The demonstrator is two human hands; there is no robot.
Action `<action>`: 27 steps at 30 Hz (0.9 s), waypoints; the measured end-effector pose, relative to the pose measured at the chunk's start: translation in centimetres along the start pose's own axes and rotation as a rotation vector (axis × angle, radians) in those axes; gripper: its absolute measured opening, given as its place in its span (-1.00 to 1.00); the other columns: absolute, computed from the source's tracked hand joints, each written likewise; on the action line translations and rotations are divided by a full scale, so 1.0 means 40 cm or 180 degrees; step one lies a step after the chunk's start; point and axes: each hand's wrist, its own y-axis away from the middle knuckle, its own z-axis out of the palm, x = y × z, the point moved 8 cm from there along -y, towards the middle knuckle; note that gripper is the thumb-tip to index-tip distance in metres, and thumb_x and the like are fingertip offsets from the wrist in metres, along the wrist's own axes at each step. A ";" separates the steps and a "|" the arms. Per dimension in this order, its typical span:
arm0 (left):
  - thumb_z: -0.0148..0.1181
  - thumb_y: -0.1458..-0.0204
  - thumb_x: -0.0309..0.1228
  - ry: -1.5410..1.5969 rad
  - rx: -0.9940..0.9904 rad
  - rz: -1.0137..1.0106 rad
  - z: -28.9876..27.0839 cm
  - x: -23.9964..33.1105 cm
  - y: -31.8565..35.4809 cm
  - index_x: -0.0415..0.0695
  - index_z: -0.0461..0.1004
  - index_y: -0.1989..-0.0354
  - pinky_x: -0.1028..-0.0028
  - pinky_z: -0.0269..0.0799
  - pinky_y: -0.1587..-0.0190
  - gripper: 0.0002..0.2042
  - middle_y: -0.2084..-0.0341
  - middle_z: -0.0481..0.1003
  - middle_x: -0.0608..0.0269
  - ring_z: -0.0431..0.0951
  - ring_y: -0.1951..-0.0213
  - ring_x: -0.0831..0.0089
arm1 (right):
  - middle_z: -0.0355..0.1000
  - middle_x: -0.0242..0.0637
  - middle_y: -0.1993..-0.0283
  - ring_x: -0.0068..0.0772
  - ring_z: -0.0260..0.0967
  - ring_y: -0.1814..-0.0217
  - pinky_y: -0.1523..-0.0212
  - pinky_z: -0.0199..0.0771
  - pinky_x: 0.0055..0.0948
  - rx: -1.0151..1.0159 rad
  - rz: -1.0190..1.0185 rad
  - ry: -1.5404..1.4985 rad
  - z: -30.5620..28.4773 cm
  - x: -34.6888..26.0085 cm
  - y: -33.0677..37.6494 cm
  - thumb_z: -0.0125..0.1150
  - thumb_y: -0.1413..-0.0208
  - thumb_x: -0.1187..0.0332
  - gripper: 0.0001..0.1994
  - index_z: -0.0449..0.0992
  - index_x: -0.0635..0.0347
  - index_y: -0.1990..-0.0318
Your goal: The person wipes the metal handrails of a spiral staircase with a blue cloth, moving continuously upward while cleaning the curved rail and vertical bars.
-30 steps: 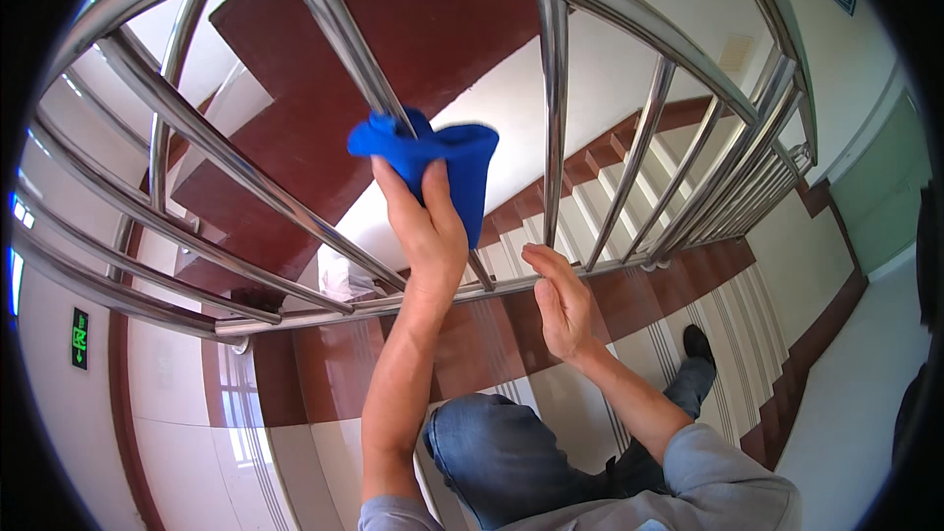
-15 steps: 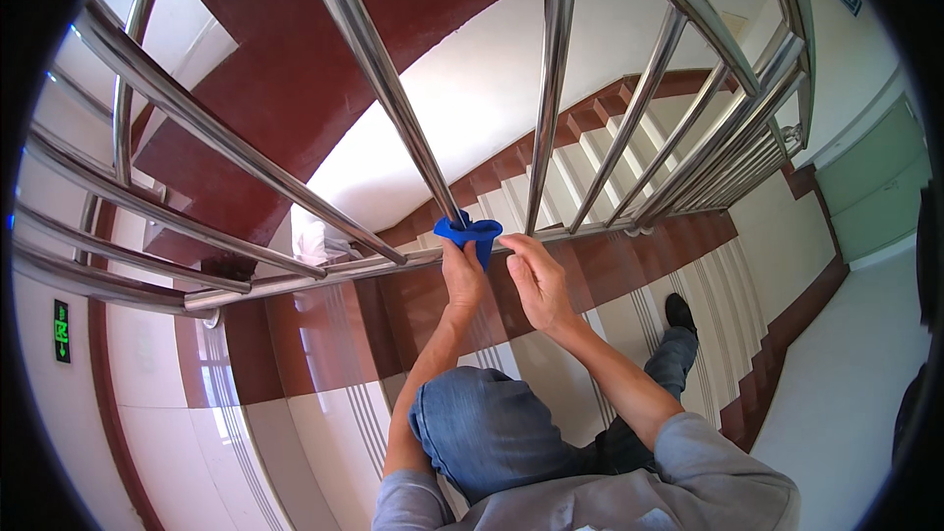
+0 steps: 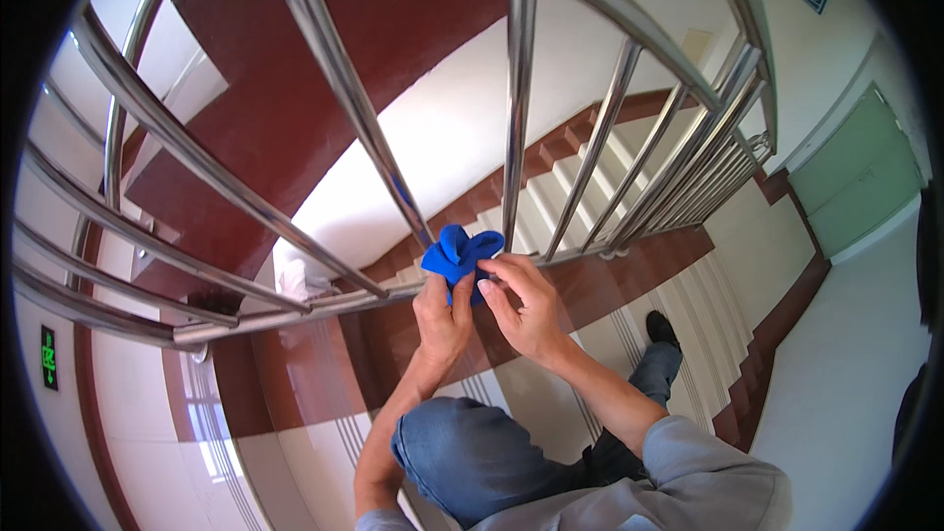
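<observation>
The left hand [image 3: 442, 310] closes its grip on the bunched blue cloth [image 3: 458, 251] at the foot of a steel baluster [image 3: 516, 128], against the lower rail [image 3: 315, 303]. The right hand [image 3: 526, 300] pinches the cloth's near edge. Wrapping the cloth fully around the bar would probably wipe it evenly.

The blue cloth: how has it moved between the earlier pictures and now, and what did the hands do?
The blue cloth came down from high on a slanted steel bar to the lower rail, and is now bunched small. The left hand kept hold of it. The right hand, which first rested on the rail, moved over and now touches the cloth. The railing and the stairs stayed as they were.
</observation>
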 end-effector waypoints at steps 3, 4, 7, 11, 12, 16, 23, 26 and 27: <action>0.28 -0.36 -0.53 0.0140 -0.0169 0.0440 0.025 0.122 -0.172 -0.27 0.55 -0.11 0.13 0.59 0.26 -0.79 0.29 0.65 -0.16 0.72 0.29 -0.14 | 0.47 0.07 -0.40 -0.15 0.56 -0.28 -0.25 0.60 -0.27 0.0227 -0.0683 0.0238 -0.063 -0.102 -0.098 0.23 -0.52 0.36 -0.62 0.54 0.39 -0.35; 0.25 -0.38 -0.53 0.0411 -0.0059 0.0588 0.040 0.172 -0.222 -0.29 0.53 -0.06 0.14 0.58 0.26 -0.83 0.30 0.63 -0.17 0.69 0.32 -0.15 | 0.47 0.13 -0.38 -0.02 0.55 -0.30 -0.28 0.57 -0.23 0.0326 -0.0651 0.0128 -0.084 -0.123 -0.126 0.22 -0.51 0.39 -0.62 0.54 0.40 -0.35; 0.15 -0.41 -0.54 0.0577 -0.0327 0.0493 0.100 0.280 -0.343 -0.34 0.43 -0.17 0.12 0.58 0.15 -0.76 0.19 0.61 -0.21 0.70 0.19 -0.10 | 0.38 0.24 -0.49 0.16 0.45 -0.47 -0.44 0.43 -0.15 0.0562 -0.1215 0.0434 -0.140 -0.199 -0.222 0.13 -0.54 0.39 -0.58 0.48 0.42 -0.42; 0.16 -0.36 -0.46 0.0595 -0.0845 0.0331 0.140 0.365 -0.418 -0.49 0.18 -0.46 0.11 0.55 -0.17 -0.43 -0.15 0.52 -0.38 0.63 -0.15 -0.07 | 0.30 0.21 -0.55 0.12 0.41 -0.50 -0.46 0.39 -0.18 0.0502 -0.1467 0.0339 -0.165 -0.228 -0.324 0.00 -0.61 0.29 -0.55 0.45 0.40 -0.45; 0.18 -0.35 -0.49 0.0571 -0.1105 0.0055 0.121 0.353 -0.434 -0.50 0.14 -0.52 0.13 0.56 -0.19 -0.37 -0.23 0.51 -0.34 0.63 -0.20 -0.06 | 0.28 0.20 -0.56 0.11 0.41 -0.49 -0.45 0.40 -0.19 0.0478 -0.1487 0.0425 -0.166 -0.227 -0.340 -0.01 -0.62 0.26 -0.54 0.45 0.39 -0.46; 0.10 -0.30 -0.60 -0.0314 -0.1142 0.0067 -0.021 0.376 -0.436 -0.43 0.17 -0.58 0.12 0.50 -0.31 -0.36 -0.39 0.43 -0.38 0.53 -0.36 -0.15 | 0.26 0.19 -0.58 0.17 0.55 -0.33 -0.25 0.61 -0.20 0.0665 -0.1521 0.0797 -0.151 -0.218 -0.363 0.26 -0.46 0.43 -0.52 0.46 0.22 -0.48; 0.15 -0.39 -0.56 -0.0385 -0.0424 0.0360 -0.026 0.370 -0.330 -0.35 0.01 -0.65 -0.07 0.13 -0.58 -0.30 -0.61 -0.01 -0.51 0.04 -0.63 -0.38 | 0.22 0.39 -0.57 0.49 0.48 -0.40 -0.22 0.68 0.01 0.1250 -0.2121 0.1037 -0.102 -0.209 -0.411 0.28 -0.32 0.64 -0.45 0.50 0.16 -0.46; 0.31 -0.33 -0.50 -0.0738 -0.0010 0.1047 0.010 0.349 -0.296 -0.30 -0.01 -0.67 -0.17 0.15 -0.54 -0.19 -0.62 -0.09 -0.53 0.02 -0.59 -0.55 | 0.20 0.42 -0.57 0.57 0.43 -0.42 -0.26 0.64 0.12 0.1321 -0.2089 0.1178 -0.089 -0.156 -0.403 0.33 -0.27 0.62 -0.41 0.49 0.10 -0.46; 0.36 -0.32 -0.34 -0.1048 -0.0063 0.1372 0.025 0.345 -0.284 -0.16 -0.03 -0.72 -0.22 -0.07 -0.62 -0.12 -0.66 -0.15 -0.44 -0.09 -0.65 -0.46 | 0.19 0.41 -0.57 0.59 0.38 -0.44 -0.30 0.58 0.18 0.1332 -0.2122 0.1240 -0.082 -0.137 -0.387 0.34 -0.27 0.60 -0.40 0.48 0.07 -0.47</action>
